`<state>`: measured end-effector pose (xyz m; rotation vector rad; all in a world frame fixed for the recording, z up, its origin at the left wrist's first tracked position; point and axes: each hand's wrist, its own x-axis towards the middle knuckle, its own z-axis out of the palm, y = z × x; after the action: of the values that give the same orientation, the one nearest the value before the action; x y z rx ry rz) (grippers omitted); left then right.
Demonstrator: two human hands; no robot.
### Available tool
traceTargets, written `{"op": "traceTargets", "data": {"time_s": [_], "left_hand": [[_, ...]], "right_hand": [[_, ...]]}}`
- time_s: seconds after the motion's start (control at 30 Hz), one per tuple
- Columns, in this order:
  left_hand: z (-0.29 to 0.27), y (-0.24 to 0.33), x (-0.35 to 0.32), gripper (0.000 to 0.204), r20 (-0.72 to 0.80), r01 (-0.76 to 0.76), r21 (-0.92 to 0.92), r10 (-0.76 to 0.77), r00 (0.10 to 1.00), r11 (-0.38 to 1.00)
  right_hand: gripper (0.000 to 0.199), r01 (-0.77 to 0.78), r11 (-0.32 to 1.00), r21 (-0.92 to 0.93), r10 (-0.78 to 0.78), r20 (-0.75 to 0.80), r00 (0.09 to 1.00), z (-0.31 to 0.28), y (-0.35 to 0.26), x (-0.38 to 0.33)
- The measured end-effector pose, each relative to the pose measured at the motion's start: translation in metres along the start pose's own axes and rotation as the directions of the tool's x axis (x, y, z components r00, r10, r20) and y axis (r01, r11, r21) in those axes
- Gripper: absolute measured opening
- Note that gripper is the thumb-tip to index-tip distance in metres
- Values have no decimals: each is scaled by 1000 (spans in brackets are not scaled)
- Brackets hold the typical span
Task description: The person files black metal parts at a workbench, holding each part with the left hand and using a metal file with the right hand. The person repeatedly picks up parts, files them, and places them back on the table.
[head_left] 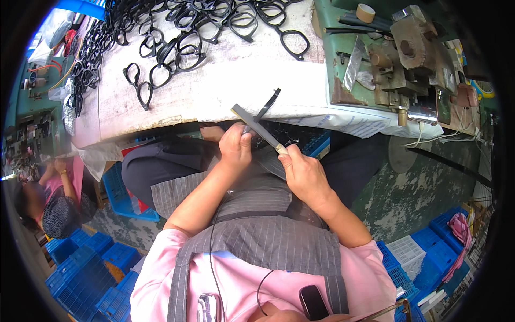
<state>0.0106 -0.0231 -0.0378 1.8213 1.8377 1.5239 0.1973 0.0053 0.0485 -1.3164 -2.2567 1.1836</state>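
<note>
Head view puts both hands in front of me, raised over the lap just short of the worktable (289,75). I have the slim black strip (267,103) at the left hand (236,147), sloping up and away so its far end stands clear of the fist; I take that slant as leaving its length free for the tool. Across it lies the flat file (261,130), on the upper side as I see it, though I cannot tell whether metal and strip really touch. I judge the elbows are tucked in close to steady both ends.

On the left, thumb and forefinger pinch the strip's near end, the other fingers curled in with no visible gap; a greyish bit shows at that pinch, too small for me to name. On the right hand (307,174), the fingers wrap the pale handle (281,148), thumb laid along it, probably to guide the blade's angle. Beyond, black eyeglass frames (110,27) crowd the table's far and left sides, which seems to spare the near edge for handwork.
</note>
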Motion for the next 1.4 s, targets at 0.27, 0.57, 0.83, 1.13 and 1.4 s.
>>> {"op": "traceTargets", "data": {"time_s": [0.27,0.57,0.83,1.13,1.4], "left_hand": [[3,0,-2,29,-12,-36,118,37,999,992],[3,0,2,27,-22,-97,102,99,995,990],[-3,1,5,16,37,-142,79,139,990,987],[-2,1,3,17,26,-118,42,117,993,992],[-2,1,10,16,26,-228,38,227,974,973]], "right_hand": [[22,17,1000,2,-17,72,997,9,-8,42],[27,-200,978,57,182,222,958,-14,-7,19],[27,-19,999,-50,22,63,998,15,-2,55],[26,-166,975,146,137,189,972,-7,-7,5],[26,-9,998,70,6,35,999,1,-7,29]]}}
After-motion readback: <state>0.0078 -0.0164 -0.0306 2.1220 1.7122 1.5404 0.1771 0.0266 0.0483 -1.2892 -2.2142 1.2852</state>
